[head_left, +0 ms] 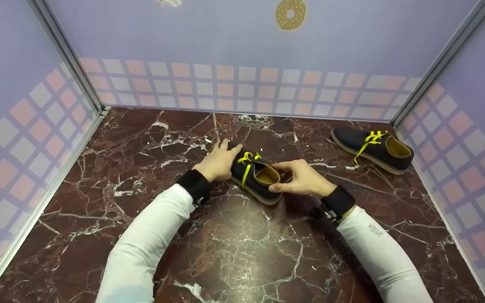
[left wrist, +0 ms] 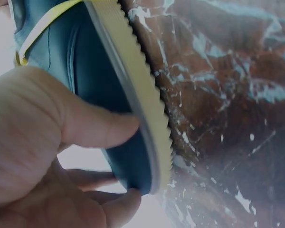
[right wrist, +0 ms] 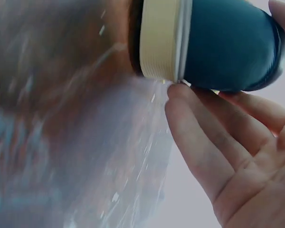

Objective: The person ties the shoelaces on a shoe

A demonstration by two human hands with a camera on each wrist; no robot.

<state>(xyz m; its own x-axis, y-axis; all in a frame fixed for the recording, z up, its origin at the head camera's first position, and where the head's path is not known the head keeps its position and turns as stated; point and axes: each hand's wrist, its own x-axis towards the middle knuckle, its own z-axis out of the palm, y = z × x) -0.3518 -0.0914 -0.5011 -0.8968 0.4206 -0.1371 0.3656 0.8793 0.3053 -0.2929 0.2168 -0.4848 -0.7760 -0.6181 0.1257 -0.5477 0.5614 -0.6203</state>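
A dark shoe [head_left: 257, 188] with yellow laces [head_left: 246, 170], a tan lining and a pale ridged sole stands on the marble-patterned surface. At its toe, my left hand [head_left: 217, 162] grips the front, and in the left wrist view the thumb [left wrist: 102, 126] presses the side just above the sole. My right hand [head_left: 307, 179] holds the heel between thumb and fingers. The right wrist view shows its fingers [right wrist: 199, 137] touching one side of the heel [right wrist: 228, 45]. The lace loops lie over the tongue, between the hands.
Another matching shoe [head_left: 352, 141] sits at the back right, near the right wall, with a yellow lace end hanging down its side. Lilac walls [head_left: 225, 42] with pink and white squares enclose the dark red marbled surface [head_left: 133, 185] at the left, back and right.
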